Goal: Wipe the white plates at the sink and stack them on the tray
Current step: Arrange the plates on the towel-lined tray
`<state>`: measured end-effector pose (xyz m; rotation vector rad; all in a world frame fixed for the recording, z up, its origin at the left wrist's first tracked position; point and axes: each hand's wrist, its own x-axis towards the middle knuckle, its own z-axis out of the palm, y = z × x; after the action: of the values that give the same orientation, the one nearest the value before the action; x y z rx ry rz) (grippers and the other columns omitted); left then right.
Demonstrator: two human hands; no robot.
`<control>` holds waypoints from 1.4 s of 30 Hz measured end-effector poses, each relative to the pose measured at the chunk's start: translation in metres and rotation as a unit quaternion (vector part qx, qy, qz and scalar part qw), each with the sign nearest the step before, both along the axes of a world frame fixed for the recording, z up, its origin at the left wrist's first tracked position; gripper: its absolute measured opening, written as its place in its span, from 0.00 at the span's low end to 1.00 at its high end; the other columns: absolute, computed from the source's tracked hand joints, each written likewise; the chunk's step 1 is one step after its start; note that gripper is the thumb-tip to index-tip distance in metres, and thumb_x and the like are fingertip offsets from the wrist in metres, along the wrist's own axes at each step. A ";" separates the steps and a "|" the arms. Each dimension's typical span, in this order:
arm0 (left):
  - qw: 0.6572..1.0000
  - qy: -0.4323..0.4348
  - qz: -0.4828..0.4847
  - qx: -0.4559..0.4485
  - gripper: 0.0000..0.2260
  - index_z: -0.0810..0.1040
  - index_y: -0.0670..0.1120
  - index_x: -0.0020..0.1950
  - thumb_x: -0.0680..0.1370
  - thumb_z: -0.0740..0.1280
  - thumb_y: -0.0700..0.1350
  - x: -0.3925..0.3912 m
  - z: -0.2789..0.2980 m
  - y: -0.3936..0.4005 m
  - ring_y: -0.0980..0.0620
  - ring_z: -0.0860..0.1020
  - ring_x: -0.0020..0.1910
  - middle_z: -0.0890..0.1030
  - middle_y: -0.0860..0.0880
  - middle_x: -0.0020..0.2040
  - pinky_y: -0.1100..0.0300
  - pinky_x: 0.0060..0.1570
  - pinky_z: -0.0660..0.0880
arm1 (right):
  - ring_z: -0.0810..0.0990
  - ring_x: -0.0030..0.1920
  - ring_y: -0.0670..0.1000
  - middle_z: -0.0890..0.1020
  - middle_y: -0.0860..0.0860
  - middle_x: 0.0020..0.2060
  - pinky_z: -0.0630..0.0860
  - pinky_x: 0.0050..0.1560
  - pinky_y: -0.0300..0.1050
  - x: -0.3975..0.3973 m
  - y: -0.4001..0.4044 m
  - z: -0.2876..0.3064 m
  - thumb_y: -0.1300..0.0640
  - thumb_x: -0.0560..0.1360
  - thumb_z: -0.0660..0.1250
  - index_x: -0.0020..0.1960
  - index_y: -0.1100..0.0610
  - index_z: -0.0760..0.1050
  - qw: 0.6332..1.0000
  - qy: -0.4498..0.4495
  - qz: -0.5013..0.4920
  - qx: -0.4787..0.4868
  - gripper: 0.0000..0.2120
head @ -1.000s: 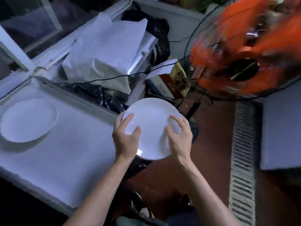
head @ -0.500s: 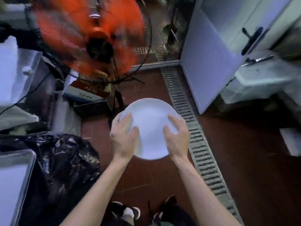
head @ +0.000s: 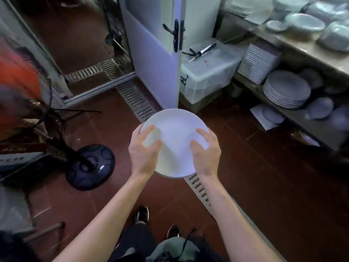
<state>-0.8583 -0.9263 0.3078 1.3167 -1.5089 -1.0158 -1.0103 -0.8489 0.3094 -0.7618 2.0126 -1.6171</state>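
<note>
Two hands hold one round white plate at its opposite rims, above the floor and in front of the person's body. The fingers of the left hand are spread and curled over the left rim, thumb lying on the plate's smooth, glossy upper face; the right hand mirrors this at the right rim, its fingers spread and bent, thumb also on the upper face. The plate is shallow, circular and tilted slightly toward the camera, with bare forearms reaching up to it from the lower edge of the view. Beneath it runs a perforated metal drain grate set into dark red floor tiles. To the left stands a fan on a round, dark, shiny base, its orange blades blurred behind a wire cage. Behind the plate is a flat white door with a black lever handle. Just beside the door sits a translucent, lidded plastic box with a dark tube-shaped tool lying on its lid. To the right, a lower shelf carries a stack of round white plates next to a stack of square white plates, and more pale dishes crowd the surface above. Dark shoes show at the bottom, on the tiles.
</note>
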 end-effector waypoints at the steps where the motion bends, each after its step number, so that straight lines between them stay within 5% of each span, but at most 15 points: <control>1: 1.000 -0.002 -0.020 0.003 0.19 0.83 0.53 0.61 0.72 0.73 0.38 -0.018 0.000 -0.003 0.74 0.71 0.59 0.74 0.62 0.64 0.81 0.53 0.65 | 0.71 0.62 0.36 0.73 0.37 0.62 0.71 0.57 0.31 -0.016 0.003 0.000 0.62 0.73 0.71 0.62 0.51 0.82 1.000 -0.004 -0.019 -0.003 0.18; 7: 0.989 0.003 -0.143 0.027 0.19 0.81 0.55 0.63 0.74 0.72 0.40 -0.125 -0.008 -0.024 0.72 0.71 0.59 0.73 0.66 0.63 0.81 0.52 0.65 | 0.70 0.66 0.42 0.73 0.40 0.64 0.72 0.61 0.41 -0.103 0.012 -0.009 0.62 0.73 0.69 0.60 0.47 0.82 0.992 0.003 -0.125 0.016 0.18; 16: 0.965 -0.011 -0.260 0.037 0.20 0.80 0.55 0.66 0.75 0.71 0.43 -0.281 -0.020 -0.097 0.60 0.69 0.66 0.70 0.61 0.70 0.55 0.65 0.71 | 0.70 0.57 0.30 0.74 0.37 0.62 0.65 0.51 0.24 -0.228 -0.032 -0.007 0.62 0.73 0.69 0.57 0.41 0.80 0.971 0.028 -0.233 0.054 0.19; 20: 0.949 0.001 -0.312 0.034 0.21 0.81 0.53 0.65 0.71 0.70 0.46 -0.348 -0.017 -0.124 0.71 0.69 0.62 0.71 0.62 0.67 0.67 0.64 0.68 | 0.72 0.60 0.38 0.77 0.42 0.62 0.67 0.55 0.29 -0.281 -0.049 -0.004 0.63 0.73 0.69 0.59 0.47 0.81 0.955 0.045 -0.286 0.055 0.18; 24: 0.933 -0.003 -0.360 0.025 0.23 0.81 0.52 0.64 0.69 0.70 0.46 -0.411 -0.010 -0.132 0.74 0.69 0.62 0.71 0.64 0.65 0.82 0.57 0.63 | 0.72 0.56 0.29 0.77 0.41 0.60 0.66 0.53 0.24 -0.331 -0.051 -0.003 0.64 0.72 0.69 0.60 0.50 0.81 0.941 0.043 -0.332 0.051 0.18; 27: 0.922 -0.006 -0.386 0.035 0.23 0.82 0.51 0.64 0.68 0.69 0.46 -0.464 -0.010 -0.131 0.66 0.71 0.64 0.72 0.63 0.65 0.81 0.57 0.63 | 0.71 0.56 0.25 0.76 0.39 0.58 0.64 0.52 0.20 -0.376 -0.045 -0.008 0.64 0.72 0.69 0.59 0.51 0.82 0.930 0.046 -0.361 0.047 0.18; 30: 0.910 -0.019 -0.412 0.032 0.24 0.81 0.49 0.65 0.68 0.69 0.46 -0.525 -0.012 -0.122 0.63 0.71 0.65 0.73 0.60 0.67 0.81 0.58 0.63 | 0.73 0.56 0.32 0.76 0.39 0.58 0.66 0.54 0.24 -0.427 -0.034 -0.013 0.63 0.72 0.69 0.61 0.51 0.81 0.919 0.037 -0.389 0.047 0.18; 39: 0.906 -0.006 -0.422 0.022 0.23 0.82 0.49 0.64 0.68 0.70 0.45 -0.697 0.004 -0.078 0.79 0.68 0.59 0.73 0.59 0.66 0.83 0.55 0.62 | 0.76 0.59 0.42 0.80 0.48 0.62 0.69 0.62 0.34 -0.591 0.007 0.001 0.65 0.71 0.69 0.62 0.54 0.81 0.905 0.046 -0.421 0.036 0.20; 42: 0.906 0.015 -0.422 0.026 0.23 0.82 0.49 0.64 0.69 0.70 0.43 -0.743 0.009 -0.072 0.76 0.70 0.60 0.74 0.59 0.66 0.80 0.57 0.66 | 0.76 0.61 0.43 0.80 0.48 0.62 0.67 0.61 0.29 -0.637 0.014 0.009 0.66 0.71 0.69 0.62 0.54 0.81 0.908 0.057 -0.414 0.036 0.20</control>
<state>-1.6011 -0.9985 0.3169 0.6340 -2.0916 -1.5958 -1.6474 -0.8353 0.3183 0.0864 2.6666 -1.9179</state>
